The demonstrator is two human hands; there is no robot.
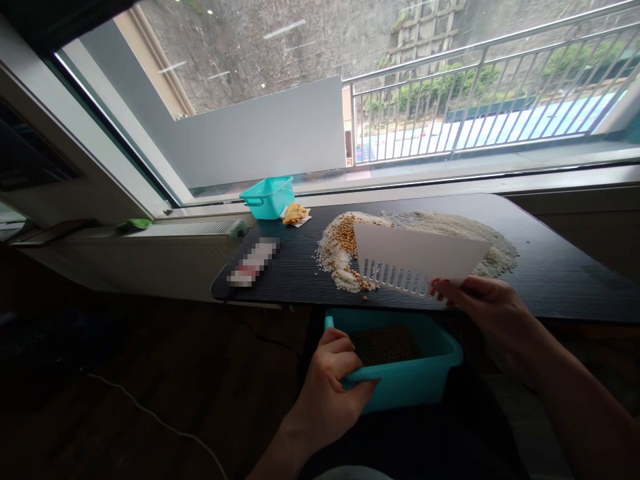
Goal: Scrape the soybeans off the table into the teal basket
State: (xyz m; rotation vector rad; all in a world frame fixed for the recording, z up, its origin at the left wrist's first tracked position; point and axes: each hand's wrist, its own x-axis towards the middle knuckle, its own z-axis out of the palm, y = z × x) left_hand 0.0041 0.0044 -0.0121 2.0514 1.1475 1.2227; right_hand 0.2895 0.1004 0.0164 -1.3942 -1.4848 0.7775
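My left hand (336,377) grips the near left rim of a teal plastic bin (425,383), which sits below the table's front edge. Dark brown granules (387,343) lie inside this bin. Over the table's edge, my right hand (487,293) pinches a white plate-like scoop (420,252) with a row of slots along its lower side. The scoop is tilted and covers part of what lies behind it. A patch of yellow-brown beans (346,235) mixed with white grains is just left of the scoop. White rice-like grains (453,227) spread out behind and to its right.
A second teal bin (273,198) stands at the back left of the dark table (555,267). Beside it lies a yellow crumpled thing (296,213) on white paper. A blurred-out flat item (254,262) is at the left. The window frame (550,180) borders the back.
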